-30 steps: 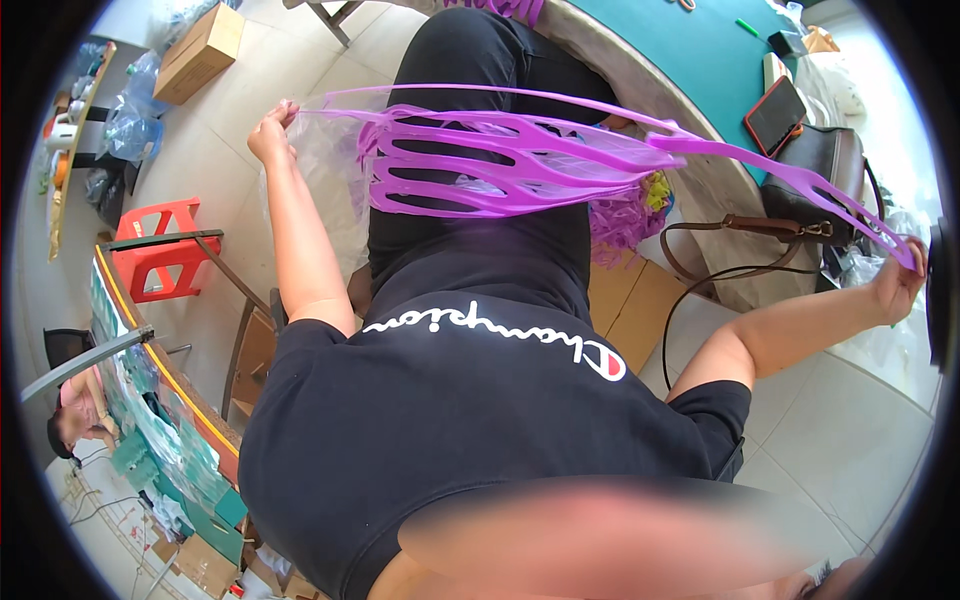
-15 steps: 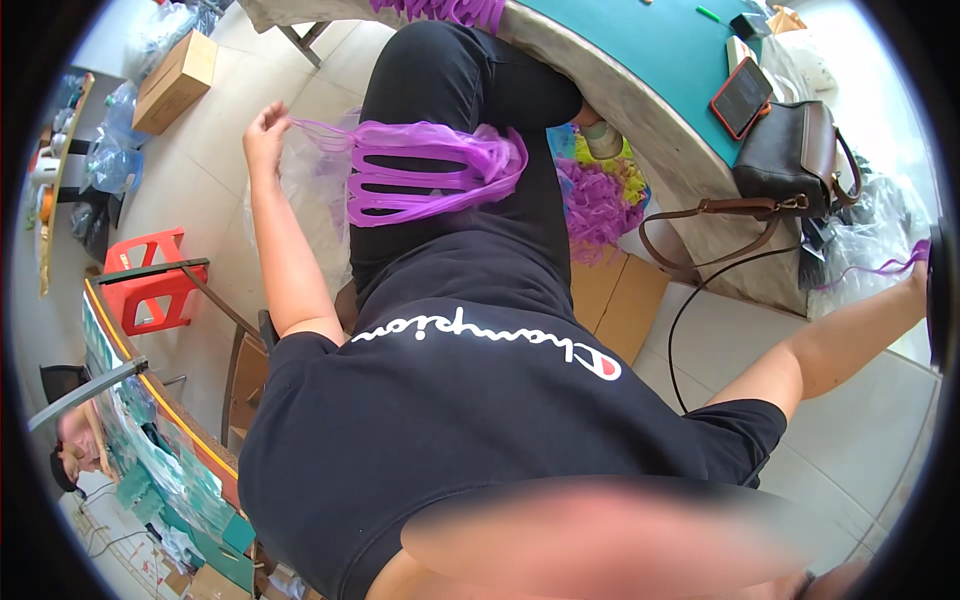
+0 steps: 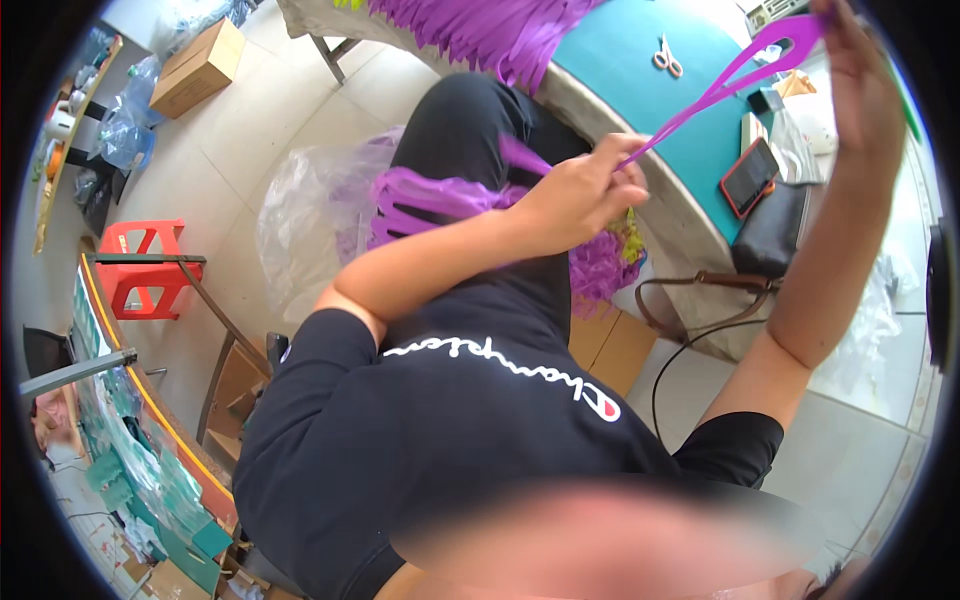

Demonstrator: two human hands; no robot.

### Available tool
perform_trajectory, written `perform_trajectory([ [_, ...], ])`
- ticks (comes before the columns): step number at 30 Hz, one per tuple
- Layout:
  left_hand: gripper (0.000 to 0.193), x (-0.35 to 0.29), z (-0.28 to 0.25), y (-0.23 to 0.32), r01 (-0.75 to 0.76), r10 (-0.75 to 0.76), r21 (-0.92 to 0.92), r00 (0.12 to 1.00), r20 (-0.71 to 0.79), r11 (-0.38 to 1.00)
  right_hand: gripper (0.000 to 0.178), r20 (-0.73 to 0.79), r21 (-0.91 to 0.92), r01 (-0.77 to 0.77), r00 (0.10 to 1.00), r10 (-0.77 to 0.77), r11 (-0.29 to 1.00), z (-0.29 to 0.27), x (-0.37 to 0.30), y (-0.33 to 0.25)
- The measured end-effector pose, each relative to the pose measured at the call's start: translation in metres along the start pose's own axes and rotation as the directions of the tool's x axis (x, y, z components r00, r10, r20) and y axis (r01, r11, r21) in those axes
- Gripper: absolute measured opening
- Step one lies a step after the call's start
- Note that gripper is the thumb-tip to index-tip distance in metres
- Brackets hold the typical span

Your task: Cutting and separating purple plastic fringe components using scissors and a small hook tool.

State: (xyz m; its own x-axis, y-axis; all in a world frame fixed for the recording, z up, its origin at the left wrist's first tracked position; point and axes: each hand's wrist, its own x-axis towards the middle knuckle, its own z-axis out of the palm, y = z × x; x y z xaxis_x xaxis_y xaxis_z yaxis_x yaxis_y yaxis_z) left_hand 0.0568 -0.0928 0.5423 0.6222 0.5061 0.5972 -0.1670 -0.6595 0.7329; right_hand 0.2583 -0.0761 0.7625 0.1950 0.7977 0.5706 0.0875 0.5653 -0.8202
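Observation:
A long purple plastic strip [image 3: 715, 92] stretches upward to the right between my two hands, with a loop at its upper end. The fingers of my left hand [image 3: 585, 195] are closed round its lower end, above my lap. High at the right, my right hand [image 3: 862, 95] grips the looped end; its fingertips are partly hidden. A thin green stick-like thing [image 3: 910, 118] shows beside that hand, and I cannot tell whether it is held. Across my thighs lies a bundle of purple strips [image 3: 435, 195], partly covered by my left forearm.
Many purple strips [image 3: 480, 35] hang over the table [image 3: 625, 50] edge. On it lie scissors [image 3: 667, 58] and a red-cased phone [image 3: 748, 178], near a dark handbag [image 3: 775, 235]. Purple scraps [image 3: 605, 268] are beside my leg. A red stool [image 3: 145, 265] stands left.
My left hand has swung from the far left across my lap to the right. My right hand has risen toward the table. The purple strip is now taut between them.

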Motion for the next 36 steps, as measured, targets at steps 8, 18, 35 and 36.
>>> perform_trajectory([
  [8, 0.023, 0.001, -0.089, -0.063, 0.54, -0.58, -0.286, 0.811, -0.072, 0.791, 0.025, -0.423, -0.021, -0.133, 0.899, 0.111, 0.991, -0.074, 0.154, 0.192],
  [18, 0.027, 0.069, -0.167, -0.146, 0.44, -0.479, -0.189, 0.795, -0.372, 0.878, 0.034, -0.62, -0.128, -0.324, 0.764, 0.179, 0.938, -0.065, 0.269, 0.361],
  [35, 0.056, -0.145, -0.205, -0.104, 0.962, -0.985, 0.212, -0.17, -0.036, -0.173, 0.019, -0.103, -0.2, -0.134, 0.988, 0.115, 0.971, 0.005, 0.15, 0.327],
  [36, 0.066, -0.167, -0.195, -0.104, 0.917, -0.921, 0.201, -0.371, 0.115, -0.345, 0.014, 0.032, -0.185, -0.09, 0.995, 0.098, 0.978, 0.043, 0.11, 0.286],
])
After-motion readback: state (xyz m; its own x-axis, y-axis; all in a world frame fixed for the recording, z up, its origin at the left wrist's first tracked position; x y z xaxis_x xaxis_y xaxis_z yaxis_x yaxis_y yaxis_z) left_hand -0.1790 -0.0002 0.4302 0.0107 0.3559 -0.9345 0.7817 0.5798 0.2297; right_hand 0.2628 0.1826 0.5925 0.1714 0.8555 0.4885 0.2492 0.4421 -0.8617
